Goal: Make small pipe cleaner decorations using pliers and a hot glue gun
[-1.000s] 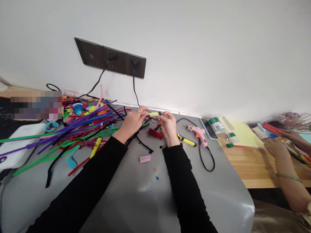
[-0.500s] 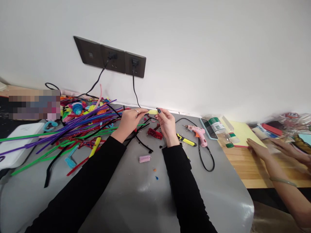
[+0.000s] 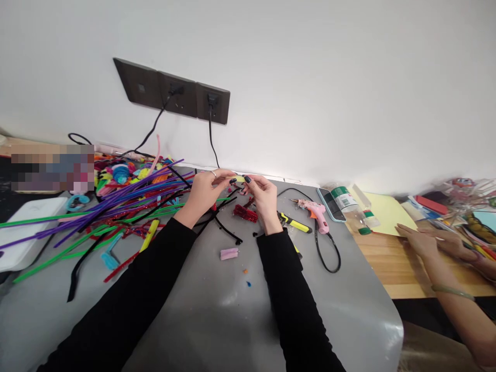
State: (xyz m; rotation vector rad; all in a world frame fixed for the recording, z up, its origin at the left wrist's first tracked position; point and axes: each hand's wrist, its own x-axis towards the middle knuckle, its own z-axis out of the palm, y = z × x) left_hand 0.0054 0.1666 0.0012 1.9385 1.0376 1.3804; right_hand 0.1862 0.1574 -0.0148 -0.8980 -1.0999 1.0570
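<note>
My left hand (image 3: 207,195) and my right hand (image 3: 262,200) meet above the back of the grey table. Between their fingertips they pinch a short yellow piece of pipe cleaner (image 3: 239,179), mostly covered by the fingers. Below them lies a bundle of shiny red pipe cleaners (image 3: 245,213), beside thin black pipe cleaners (image 3: 222,225). Nearer to me is a short lilac bundle (image 3: 229,253). Left of my hands spreads a heap of purple, green and black pipe cleaners (image 3: 116,201).
Right of my hands lie a yellow-and-black utility knife (image 3: 296,223), a pink hot glue gun (image 3: 318,214) with its cord, a phone (image 3: 331,204) and a plastic bottle (image 3: 346,200). Another person's hands (image 3: 420,242) rest at yellow paper on the wooden table (image 3: 391,274). A wall socket (image 3: 211,103) holds plugs.
My hands have drawn closer together, so less of the yellow piece shows. The other person's far hand has shifted left, closer to the near one.
</note>
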